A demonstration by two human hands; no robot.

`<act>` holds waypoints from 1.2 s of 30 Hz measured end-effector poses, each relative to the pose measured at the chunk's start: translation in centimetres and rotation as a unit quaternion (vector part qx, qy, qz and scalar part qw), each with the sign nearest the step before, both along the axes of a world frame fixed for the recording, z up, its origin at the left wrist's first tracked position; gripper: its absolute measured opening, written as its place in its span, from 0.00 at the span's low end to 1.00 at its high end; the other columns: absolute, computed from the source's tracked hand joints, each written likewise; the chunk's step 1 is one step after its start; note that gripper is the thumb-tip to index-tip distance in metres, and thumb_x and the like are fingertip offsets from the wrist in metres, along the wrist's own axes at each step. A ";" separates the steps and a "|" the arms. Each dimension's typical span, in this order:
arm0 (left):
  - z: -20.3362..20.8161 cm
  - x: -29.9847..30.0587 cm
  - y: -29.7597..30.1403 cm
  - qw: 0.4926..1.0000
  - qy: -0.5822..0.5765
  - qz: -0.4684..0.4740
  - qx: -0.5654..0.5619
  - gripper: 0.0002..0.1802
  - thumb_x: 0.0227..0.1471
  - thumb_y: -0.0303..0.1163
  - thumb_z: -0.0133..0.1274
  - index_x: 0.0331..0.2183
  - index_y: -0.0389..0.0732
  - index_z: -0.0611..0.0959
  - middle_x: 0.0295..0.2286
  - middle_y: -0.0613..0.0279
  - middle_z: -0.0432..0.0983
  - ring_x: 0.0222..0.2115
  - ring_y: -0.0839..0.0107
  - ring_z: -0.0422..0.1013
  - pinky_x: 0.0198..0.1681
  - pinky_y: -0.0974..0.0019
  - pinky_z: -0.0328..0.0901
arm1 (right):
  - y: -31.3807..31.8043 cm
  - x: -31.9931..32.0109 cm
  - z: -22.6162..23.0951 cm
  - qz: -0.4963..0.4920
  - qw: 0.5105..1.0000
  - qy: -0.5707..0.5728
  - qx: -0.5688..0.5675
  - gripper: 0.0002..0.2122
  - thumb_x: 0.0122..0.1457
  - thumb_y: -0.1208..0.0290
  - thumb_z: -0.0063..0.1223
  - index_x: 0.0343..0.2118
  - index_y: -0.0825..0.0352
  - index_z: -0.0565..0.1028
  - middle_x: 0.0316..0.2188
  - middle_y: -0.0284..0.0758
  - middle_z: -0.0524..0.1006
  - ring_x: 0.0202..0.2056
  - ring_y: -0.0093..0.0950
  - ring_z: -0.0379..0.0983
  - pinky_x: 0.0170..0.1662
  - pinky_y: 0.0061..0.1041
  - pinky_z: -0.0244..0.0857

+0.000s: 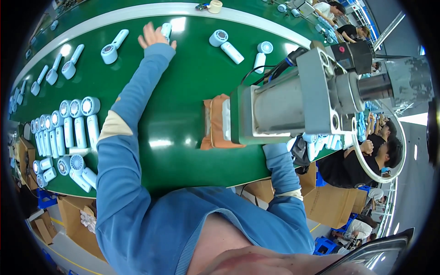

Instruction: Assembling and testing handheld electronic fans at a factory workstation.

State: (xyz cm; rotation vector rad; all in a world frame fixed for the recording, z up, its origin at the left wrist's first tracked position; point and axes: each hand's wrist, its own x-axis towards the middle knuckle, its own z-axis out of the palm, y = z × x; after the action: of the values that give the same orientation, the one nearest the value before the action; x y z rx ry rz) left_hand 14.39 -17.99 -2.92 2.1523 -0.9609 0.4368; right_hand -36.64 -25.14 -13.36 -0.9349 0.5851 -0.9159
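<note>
Presently my left hand [155,39] spreads wide at the fan [166,32] on the far side, contact unclear, my right hand hidden behind the press [279,107], grip untellable; fan probably light, stiff, slick, best held round its handle [167,27].

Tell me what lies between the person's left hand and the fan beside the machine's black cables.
Another pale blue fan lies between the left hand and the cable-side fan in the head view.

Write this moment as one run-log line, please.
left hand: fingers spread at fan, grip unclear | right hand: hidden by machine | green table: more fans on it
</note>
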 end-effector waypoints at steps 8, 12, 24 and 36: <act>-4.3 -0.7 -11.6 0.976 0.022 -0.212 0.053 0.42 0.27 0.34 0.67 0.49 0.39 0.72 0.48 0.48 0.68 0.49 0.57 0.67 0.55 0.60 0.61 | 0.3 2.7 3.4 0.060 0.943 -0.212 0.248 0.35 0.53 0.37 0.34 0.61 0.51 0.61 0.62 0.37 0.61 0.62 0.43 0.54 0.59 0.58 0.47; -4.4 -1.5 -11.8 0.944 0.140 -0.246 0.169 0.38 0.25 0.33 0.67 0.46 0.40 0.75 0.46 0.51 0.71 0.48 0.60 0.69 0.53 0.60 0.63 | -0.7 4.9 5.0 0.026 0.982 -0.146 0.114 0.28 0.58 0.50 0.36 0.59 0.58 0.62 0.59 0.38 0.63 0.59 0.38 0.59 0.59 0.45 0.52; 0.9 -7.5 17.8 0.807 0.271 -0.512 -0.115 0.34 0.28 0.18 0.60 0.43 0.37 0.68 0.38 0.52 0.78 0.39 0.62 0.75 0.46 0.65 0.69 | -1.8 5.9 6.1 0.020 0.987 -0.114 0.115 0.23 0.62 0.58 0.36 0.59 0.63 0.61 0.58 0.39 0.64 0.57 0.36 0.61 0.60 0.37 0.54; 0.1 -15.2 15.7 0.808 0.286 -0.505 -0.099 0.34 0.27 0.20 0.63 0.42 0.40 0.69 0.37 0.56 0.77 0.38 0.64 0.75 0.43 0.68 0.70 | -1.5 4.4 4.3 0.131 0.947 -0.228 0.182 0.27 0.60 0.51 0.35 0.61 0.58 0.58 0.61 0.38 0.60 0.60 0.39 0.56 0.60 0.47 0.50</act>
State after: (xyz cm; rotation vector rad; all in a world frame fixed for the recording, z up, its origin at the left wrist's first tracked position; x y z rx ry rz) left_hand -0.76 -2.33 -2.86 1.1740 -1.4152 -0.5839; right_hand -32.21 -26.60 -9.07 -0.4287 0.2113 -0.7183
